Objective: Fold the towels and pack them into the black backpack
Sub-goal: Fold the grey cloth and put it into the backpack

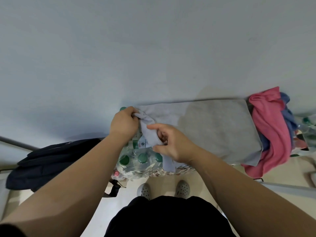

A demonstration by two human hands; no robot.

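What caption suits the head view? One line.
Left hand and right hand grip a gray towel beside the black backpack.

Light: soft, even, cool | shadow: cast on wall (68, 127) at 9 o'clock | edges: bowed by lens | focus: softened throughout

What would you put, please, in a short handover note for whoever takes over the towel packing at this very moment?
Left hand: grips a bunched corner of the grey towel.
Right hand: fingers curled round the same towel's left edge, nearer the body.
The grey towel lies mostly spread flat over packs of water bottles. The pink towel and blue towel are heaped unfolded at its right end.
The black backpack lies to the left, apart from both hands.
Done: no towel visibly folded or packed.
Left: fold the grey, pink and blue towels, then pack all of them.
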